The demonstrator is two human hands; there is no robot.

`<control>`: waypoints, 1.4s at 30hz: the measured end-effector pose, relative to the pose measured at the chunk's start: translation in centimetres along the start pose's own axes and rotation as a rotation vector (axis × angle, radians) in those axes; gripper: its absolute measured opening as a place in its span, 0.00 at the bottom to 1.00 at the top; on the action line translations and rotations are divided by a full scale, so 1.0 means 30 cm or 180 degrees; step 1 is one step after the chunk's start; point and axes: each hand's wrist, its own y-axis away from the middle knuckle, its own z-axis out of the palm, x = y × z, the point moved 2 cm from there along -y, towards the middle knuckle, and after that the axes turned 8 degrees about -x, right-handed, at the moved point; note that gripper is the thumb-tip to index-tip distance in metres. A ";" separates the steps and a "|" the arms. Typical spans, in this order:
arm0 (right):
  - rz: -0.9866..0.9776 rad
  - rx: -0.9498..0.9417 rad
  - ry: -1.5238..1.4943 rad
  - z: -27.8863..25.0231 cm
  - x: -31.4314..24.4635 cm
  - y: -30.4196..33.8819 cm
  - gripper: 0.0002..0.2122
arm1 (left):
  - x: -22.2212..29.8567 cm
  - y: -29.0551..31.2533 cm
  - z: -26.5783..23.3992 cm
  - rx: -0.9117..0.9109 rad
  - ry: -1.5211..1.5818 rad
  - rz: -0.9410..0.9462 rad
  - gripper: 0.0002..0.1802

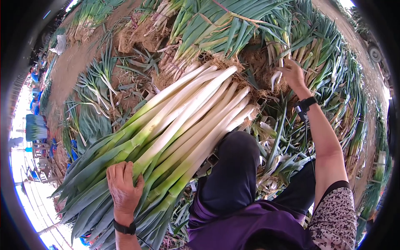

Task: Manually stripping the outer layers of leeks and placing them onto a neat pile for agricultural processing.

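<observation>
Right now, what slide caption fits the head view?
Left hand on a pile of long leeks, right hand at the green-and-white stalks beyond.

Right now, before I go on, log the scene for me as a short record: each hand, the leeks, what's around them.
Left hand: on the green part of the leek pile, thumb toward the knee; grip unclear
Right hand: reaching out, fingers at a white stalk end; firm hold cannot be told
Leek pile: side by side, white ends away from the person, leaves lower left
Beyond pile: leafy bundle 
Left ground: loose thin leeks
Near side: bent knee beside the pile
</observation>
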 end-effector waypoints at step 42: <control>-0.0869 -0.2245 -0.1385 0.066 -0.308 0.593 0.17 | -0.049 -0.177 0.081 -0.0166 0.0929 -0.0094 0.29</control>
